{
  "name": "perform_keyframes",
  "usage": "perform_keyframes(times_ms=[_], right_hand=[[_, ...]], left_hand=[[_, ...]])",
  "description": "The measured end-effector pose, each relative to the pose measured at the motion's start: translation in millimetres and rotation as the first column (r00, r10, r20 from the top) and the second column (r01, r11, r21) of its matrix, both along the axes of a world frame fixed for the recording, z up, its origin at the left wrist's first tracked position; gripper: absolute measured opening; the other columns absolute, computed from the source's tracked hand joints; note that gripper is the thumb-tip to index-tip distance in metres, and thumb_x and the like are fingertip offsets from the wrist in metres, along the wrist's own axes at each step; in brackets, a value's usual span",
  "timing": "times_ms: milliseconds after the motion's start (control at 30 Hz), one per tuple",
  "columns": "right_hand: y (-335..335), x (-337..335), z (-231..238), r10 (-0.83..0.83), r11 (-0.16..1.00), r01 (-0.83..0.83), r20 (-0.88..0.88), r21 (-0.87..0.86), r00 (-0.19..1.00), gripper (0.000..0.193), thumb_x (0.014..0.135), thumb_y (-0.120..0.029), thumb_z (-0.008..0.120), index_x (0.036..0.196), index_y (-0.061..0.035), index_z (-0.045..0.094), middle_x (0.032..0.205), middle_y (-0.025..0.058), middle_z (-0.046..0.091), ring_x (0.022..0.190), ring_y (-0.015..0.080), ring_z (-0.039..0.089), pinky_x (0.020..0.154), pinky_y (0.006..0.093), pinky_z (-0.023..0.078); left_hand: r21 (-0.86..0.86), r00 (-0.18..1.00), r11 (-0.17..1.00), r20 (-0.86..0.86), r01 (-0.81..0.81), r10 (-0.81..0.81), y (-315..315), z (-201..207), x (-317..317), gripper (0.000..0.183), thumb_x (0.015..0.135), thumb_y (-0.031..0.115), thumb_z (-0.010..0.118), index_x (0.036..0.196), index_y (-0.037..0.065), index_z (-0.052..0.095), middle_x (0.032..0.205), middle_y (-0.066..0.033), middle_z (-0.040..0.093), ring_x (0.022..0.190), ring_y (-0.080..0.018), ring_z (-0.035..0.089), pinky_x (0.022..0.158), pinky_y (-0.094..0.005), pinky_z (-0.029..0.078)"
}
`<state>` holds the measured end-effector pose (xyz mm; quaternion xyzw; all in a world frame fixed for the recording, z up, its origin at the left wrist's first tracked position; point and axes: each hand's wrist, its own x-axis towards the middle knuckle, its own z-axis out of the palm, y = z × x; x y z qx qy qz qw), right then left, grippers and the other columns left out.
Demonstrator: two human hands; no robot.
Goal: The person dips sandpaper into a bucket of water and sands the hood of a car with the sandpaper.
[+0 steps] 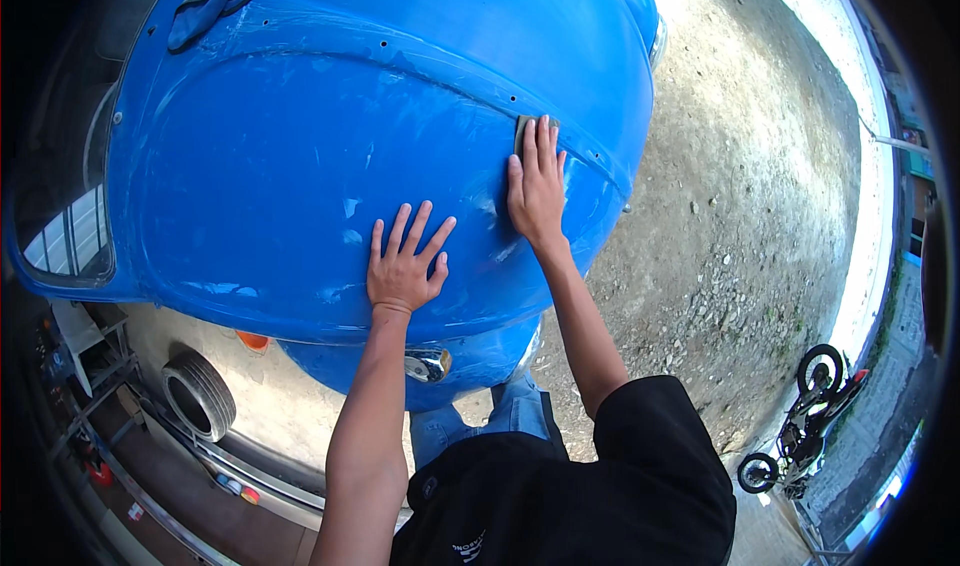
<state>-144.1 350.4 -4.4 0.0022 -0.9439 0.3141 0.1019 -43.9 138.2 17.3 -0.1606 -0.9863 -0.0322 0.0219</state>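
A blue car body panel [260, 156] with a rounded hood shape spreads before me, marked with whitish scuffs and a few small drilled holes. My left hand [402, 269] lies flat on it, fingers spread, holding nothing. Farther forward and to the right, my right hand [538, 188] presses a small greyish-brown piece of sandpaper [522, 134] against the panel, beside the raised curved seam. The fingers cover most of that piece; only its left and top edges show.
A dark blue cloth [222, 8] lies at the far left of the car. Close to my body is a chrome-rimmed headlight [428, 365]. A loose tire [199, 396] stands at the lower left, near metal rails. Gravelly ground [740, 216] stretches to the right, with a motorcycle [805, 416] beyond.
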Motion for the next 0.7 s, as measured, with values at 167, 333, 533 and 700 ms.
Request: perform_keyframes(times_ms=[167, 333, 533, 700], right_hand=[[-39.7, -43.3, 11.8, 0.285, 0.947, -0.273, -0.052, 0.172, 0.957, 0.057, 0.102, -0.039, 0.036, 0.153, -0.0142, 0.031, 0.16, 0.0093, 0.026, 0.149, 0.0274, 0.02, 0.12, 0.0517, 0.01], [-97.1, -99.4, 30.3, 0.577, 0.814, -0.534, -0.215, 0.229, 0.788, 0.057, 0.102, -0.047, 0.031, 0.152, -0.0184, 0.033, 0.158, 0.0027, 0.031, 0.147, 0.0205, 0.025, 0.122, 0.0474, 0.01], [-35.6, -47.8, 21.2, 0.562, 0.814, -0.544, -0.044, 0.202, 0.826, 0.054, 0.102, -0.044, 0.038, 0.15, -0.0203, 0.037, 0.156, -0.0007, 0.036, 0.145, 0.0176, 0.029, 0.121, 0.048, 0.012], [67.4, 41.2, -8.6, 0.333, 0.891, -0.38, 0.211, 0.248, 0.919, 0.057, 0.102, -0.039, 0.04, 0.152, -0.0146, 0.032, 0.158, 0.0043, 0.032, 0.147, 0.0254, 0.024, 0.12, 0.0528, 0.01]], left_hand=[[-0.011, 1.0, 1.0, 0.005, -0.013, 0.013, -2.1, -1.6, 1.1, 0.054, 0.091, 0.038, 0.047, 0.145, 0.044, 0.041, 0.157, 0.0028, 0.033, 0.145, -0.0225, 0.028, 0.12, -0.0505, 0.017], [-0.041, 1.0, 0.999, 0.016, -0.014, 0.015, -3.5, -2.3, 1.8, 0.055, 0.093, 0.04, 0.045, 0.147, 0.045, 0.036, 0.159, 0.0045, 0.029, 0.145, -0.0214, 0.028, 0.12, -0.05, 0.016], [-0.041, 0.999, 0.999, 0.034, -0.018, 0.02, -1.3, -0.6, 2.9, 0.053, 0.092, 0.039, 0.046, 0.145, 0.045, 0.039, 0.157, 0.0035, 0.031, 0.145, -0.0224, 0.028, 0.12, -0.0503, 0.016], [0.013, 0.999, 0.999, 0.022, -0.037, 0.037, 0.8, -4.5, 2.3, 0.055, 0.091, 0.038, 0.048, 0.145, 0.046, 0.038, 0.158, 0.005, 0.03, 0.145, -0.0206, 0.027, 0.121, -0.0496, 0.017]])
